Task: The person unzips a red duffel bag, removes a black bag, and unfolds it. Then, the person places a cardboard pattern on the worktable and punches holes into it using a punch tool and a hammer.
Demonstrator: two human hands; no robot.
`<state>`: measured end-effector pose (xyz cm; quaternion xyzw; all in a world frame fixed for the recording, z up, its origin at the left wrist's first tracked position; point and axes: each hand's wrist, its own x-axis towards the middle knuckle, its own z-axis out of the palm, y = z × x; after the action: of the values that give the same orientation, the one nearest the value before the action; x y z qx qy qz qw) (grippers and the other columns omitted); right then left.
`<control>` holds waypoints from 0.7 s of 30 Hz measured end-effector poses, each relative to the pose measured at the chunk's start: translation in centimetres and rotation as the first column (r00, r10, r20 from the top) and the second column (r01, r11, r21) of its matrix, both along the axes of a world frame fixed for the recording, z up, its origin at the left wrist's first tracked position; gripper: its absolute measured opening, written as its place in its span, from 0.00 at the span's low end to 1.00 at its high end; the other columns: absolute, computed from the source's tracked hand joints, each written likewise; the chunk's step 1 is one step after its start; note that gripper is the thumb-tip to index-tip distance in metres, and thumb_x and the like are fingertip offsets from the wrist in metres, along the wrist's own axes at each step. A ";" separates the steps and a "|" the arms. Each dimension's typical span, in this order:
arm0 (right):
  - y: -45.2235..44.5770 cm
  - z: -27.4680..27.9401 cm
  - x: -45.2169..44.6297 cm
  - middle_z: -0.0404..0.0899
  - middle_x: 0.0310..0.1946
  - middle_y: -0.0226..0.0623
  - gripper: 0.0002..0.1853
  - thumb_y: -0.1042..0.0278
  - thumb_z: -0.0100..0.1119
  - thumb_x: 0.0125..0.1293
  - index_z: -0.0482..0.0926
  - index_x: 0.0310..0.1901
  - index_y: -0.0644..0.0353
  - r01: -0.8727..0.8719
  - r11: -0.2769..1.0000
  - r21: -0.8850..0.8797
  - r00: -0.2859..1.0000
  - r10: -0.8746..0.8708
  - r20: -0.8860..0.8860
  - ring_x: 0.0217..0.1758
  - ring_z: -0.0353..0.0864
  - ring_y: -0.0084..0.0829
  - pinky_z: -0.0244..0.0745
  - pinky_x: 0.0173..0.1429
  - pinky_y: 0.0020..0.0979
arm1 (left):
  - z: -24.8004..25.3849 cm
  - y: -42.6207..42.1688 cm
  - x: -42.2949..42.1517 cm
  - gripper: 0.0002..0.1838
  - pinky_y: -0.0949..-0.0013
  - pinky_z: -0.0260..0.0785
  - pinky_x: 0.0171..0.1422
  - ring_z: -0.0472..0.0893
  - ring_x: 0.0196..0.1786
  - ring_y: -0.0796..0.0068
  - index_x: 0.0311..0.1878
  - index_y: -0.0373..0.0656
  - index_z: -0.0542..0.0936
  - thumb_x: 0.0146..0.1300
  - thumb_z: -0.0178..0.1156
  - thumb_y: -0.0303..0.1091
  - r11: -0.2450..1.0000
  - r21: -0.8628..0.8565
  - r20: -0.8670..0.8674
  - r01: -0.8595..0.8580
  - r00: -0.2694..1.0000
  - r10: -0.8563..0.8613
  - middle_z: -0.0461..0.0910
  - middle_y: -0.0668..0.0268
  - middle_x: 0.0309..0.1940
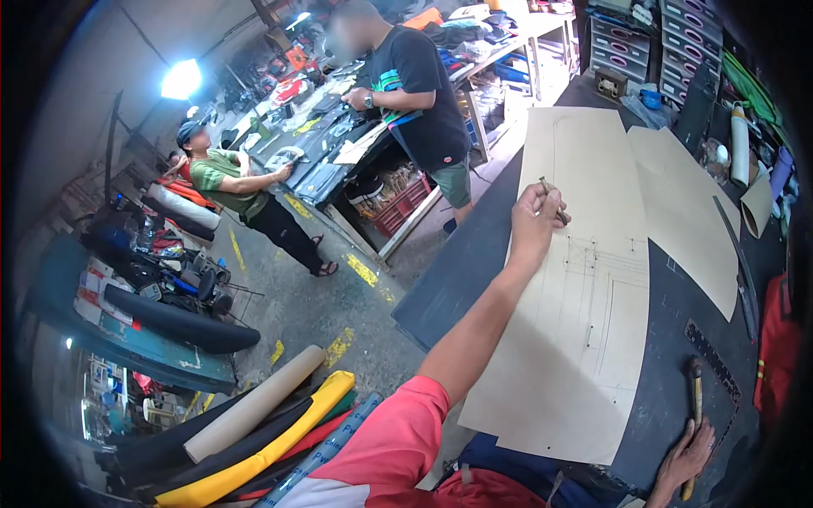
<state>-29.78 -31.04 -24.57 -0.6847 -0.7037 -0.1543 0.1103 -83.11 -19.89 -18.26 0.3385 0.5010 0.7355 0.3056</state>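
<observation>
A large tan paper pattern (pixel 593 356) with pencil lines and small holes lies on the dark work table (pixel 673 305). Over its upper part, my left hand (pixel 535 218) is closed around a short, dull-metal punch-like tool (pixel 546 184), which sticks out on both sides of the fingers. At the lower right, my right hand (pixel 686 457) lies across the handle of a hammer (pixel 696 394), covering its middle. The hammer's head points away from me. A second tan sheet (pixel 682 203) lies beside the pattern.
A black ruler (pixel 713 360) lies right of the hammer, and a dark strip (pixel 738 262) farther up. Drawer units (pixel 690 42) stand at the back. Material rolls (pixel 254 406) are at lower left. Two people stand at a cluttered table (pixel 318 169) across the aisle.
</observation>
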 end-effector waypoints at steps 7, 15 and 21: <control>-0.1 0.6 -0.6 0.82 0.61 0.52 0.21 0.57 0.55 0.82 0.79 0.66 0.63 0.005 0.999 -0.032 0.999 -0.006 -0.046 0.68 0.78 0.54 0.71 0.70 0.47 | -0.2 0.1 -0.1 0.14 0.77 0.76 0.38 0.86 0.35 0.77 0.52 0.39 0.77 0.80 0.60 0.42 1.000 0.000 0.011 0.007 1.000 -0.007 0.83 0.67 0.36; -0.1 -0.2 -0.1 0.82 0.62 0.52 0.21 0.58 0.56 0.81 0.80 0.66 0.63 -0.017 0.999 0.030 1.000 0.017 0.007 0.68 0.79 0.55 0.71 0.71 0.49 | -0.3 0.0 0.2 0.13 0.78 0.74 0.37 0.85 0.33 0.79 0.49 0.39 0.78 0.79 0.60 0.41 0.999 0.031 0.019 0.010 1.000 -0.011 0.82 0.67 0.35; -0.2 0.7 -1.0 0.81 0.54 0.56 0.18 0.60 0.55 0.81 0.80 0.61 0.65 -0.105 0.990 0.090 0.992 0.111 -0.066 0.55 0.80 0.57 0.74 0.57 0.48 | -0.4 0.1 -0.1 0.11 0.76 0.76 0.37 0.85 0.33 0.77 0.50 0.40 0.78 0.79 0.60 0.40 1.000 0.028 -0.002 -0.003 1.000 0.003 0.82 0.67 0.35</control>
<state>-30.76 -31.22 -23.89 -0.6452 -0.7281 -0.1542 0.1727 -83.20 -19.76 -18.67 0.3428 0.4917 0.7424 0.2993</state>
